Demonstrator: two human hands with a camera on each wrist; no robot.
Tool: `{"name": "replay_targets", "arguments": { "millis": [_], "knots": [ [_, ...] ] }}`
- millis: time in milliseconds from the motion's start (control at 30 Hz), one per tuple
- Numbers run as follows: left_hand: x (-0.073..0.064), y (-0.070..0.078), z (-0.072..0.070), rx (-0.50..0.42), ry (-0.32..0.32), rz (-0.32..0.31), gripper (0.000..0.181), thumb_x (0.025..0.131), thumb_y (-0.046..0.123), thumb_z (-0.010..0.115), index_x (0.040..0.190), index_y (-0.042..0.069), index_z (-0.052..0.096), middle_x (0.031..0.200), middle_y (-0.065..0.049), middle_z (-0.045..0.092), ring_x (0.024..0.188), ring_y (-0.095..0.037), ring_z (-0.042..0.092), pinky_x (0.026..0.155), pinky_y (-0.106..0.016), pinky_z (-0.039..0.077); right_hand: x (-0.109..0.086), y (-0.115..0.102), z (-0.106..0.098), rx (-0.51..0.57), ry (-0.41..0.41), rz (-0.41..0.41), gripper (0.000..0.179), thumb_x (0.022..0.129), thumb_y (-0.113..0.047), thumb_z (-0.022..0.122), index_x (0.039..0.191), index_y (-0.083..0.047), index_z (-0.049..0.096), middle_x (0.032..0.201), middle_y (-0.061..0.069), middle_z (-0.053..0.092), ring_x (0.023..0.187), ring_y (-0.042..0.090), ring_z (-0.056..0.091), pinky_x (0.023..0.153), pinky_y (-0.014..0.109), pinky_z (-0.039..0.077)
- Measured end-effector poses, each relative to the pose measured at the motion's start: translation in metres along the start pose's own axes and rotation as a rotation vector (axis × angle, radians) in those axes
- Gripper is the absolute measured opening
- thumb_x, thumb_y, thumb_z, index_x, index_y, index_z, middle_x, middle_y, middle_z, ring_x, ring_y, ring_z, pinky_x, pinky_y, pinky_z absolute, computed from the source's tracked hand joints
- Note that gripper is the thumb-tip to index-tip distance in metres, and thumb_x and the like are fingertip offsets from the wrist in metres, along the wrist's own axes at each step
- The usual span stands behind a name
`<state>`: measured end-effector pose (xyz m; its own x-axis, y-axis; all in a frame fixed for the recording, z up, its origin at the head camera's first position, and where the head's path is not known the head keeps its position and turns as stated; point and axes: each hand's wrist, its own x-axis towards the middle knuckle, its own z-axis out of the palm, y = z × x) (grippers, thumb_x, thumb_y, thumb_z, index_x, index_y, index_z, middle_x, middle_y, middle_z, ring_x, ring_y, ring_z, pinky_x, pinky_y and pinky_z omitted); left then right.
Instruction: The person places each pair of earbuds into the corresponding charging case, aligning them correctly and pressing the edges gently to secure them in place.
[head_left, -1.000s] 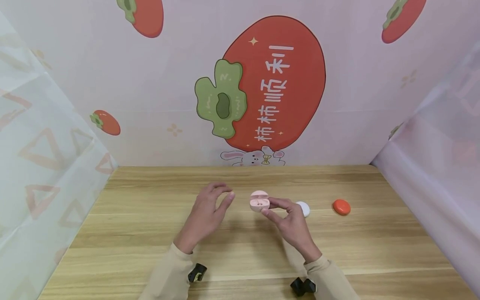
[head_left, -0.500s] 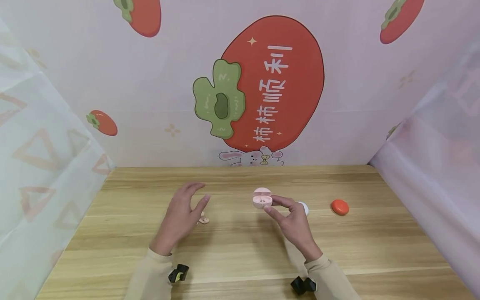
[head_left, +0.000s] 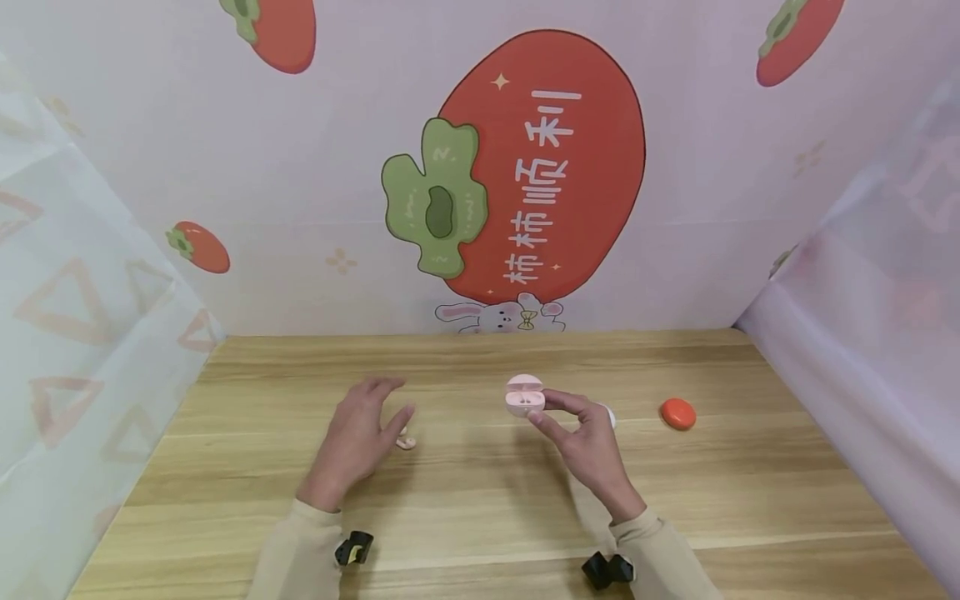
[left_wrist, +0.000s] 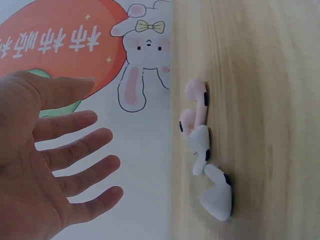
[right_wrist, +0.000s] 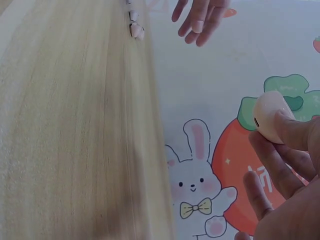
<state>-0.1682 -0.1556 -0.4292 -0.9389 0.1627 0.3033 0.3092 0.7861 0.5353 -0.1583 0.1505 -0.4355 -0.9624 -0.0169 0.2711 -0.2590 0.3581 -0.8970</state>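
My right hand [head_left: 588, 446] holds a pink earbud charging case [head_left: 524, 403] above the table, pinched at its right side between thumb and fingers. Its lid stands raised, and tiny details inside are hard to make out. From the right wrist view, the outside of the case [right_wrist: 270, 116] shows. To the left, my left hand [head_left: 358, 437] hovers with spread fingers and nothing in them. Close by it lie earbuds on the wood, partly hidden by that hand in the head view. A pink pair [left_wrist: 201, 100] and two white earbuds [left_wrist: 218, 199] appear in the left wrist view.
On the wooden table [head_left: 465, 533], a round white object [head_left: 611, 415] sits partly behind my right hand. An orange-red rounded case [head_left: 678, 414] lies farther right. Printed cloth walls [head_left: 300, 275] close off the back and both sides.
My left hand has moved left from near the pink case toward the earbuds, some of which now show past its thumb. The right hand has shifted the case only slightly.
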Motion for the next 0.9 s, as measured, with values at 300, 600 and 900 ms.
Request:
{"name": "replay_targets", "arguments": {
  "millis": [300,600,900],
  "knots": [
    [-0.0022,-0.0044,0.0019,0.097,-0.054,0.009,0.039,0.091,0.013,0.077,0.125,-0.004,0.067,0.124,-0.022,0.063,0.119,-0.047,0.055,0.093,-0.065,0.045,-0.0008,-0.0033,-0.0032,0.002,-0.012,0.022,0.031,0.088,-0.013,0.081,0.118,-0.006,0.076,0.107,0.008,0.075,0.113,0.026,0.064,0.107,0.055,0.040],
    [-0.0030,-0.0079,0.0075,0.131,-0.086,-0.007,0.039,0.090,0.012,0.078,0.125,-0.002,0.068,0.123,-0.019,0.063,0.118,-0.046,0.055,0.094,-0.065,0.045,-0.0018,-0.0020,-0.0048,0.004,-0.019,0.029,0.030,0.088,-0.014,0.081,0.117,-0.007,0.076,0.108,0.007,0.074,0.115,0.025,0.062,0.108,0.056,0.037],
    [0.0006,-0.0079,0.0045,0.157,-0.163,0.006,0.036,0.092,0.015,0.075,0.123,-0.002,0.069,0.121,-0.021,0.065,0.114,-0.045,0.059,0.090,-0.062,0.048,-0.0012,-0.0042,-0.0038,-0.008,-0.035,0.034,0.033,0.089,-0.016,0.081,0.119,-0.006,0.075,0.110,0.008,0.074,0.117,0.027,0.062,0.108,0.058,0.036]
  ]
}}
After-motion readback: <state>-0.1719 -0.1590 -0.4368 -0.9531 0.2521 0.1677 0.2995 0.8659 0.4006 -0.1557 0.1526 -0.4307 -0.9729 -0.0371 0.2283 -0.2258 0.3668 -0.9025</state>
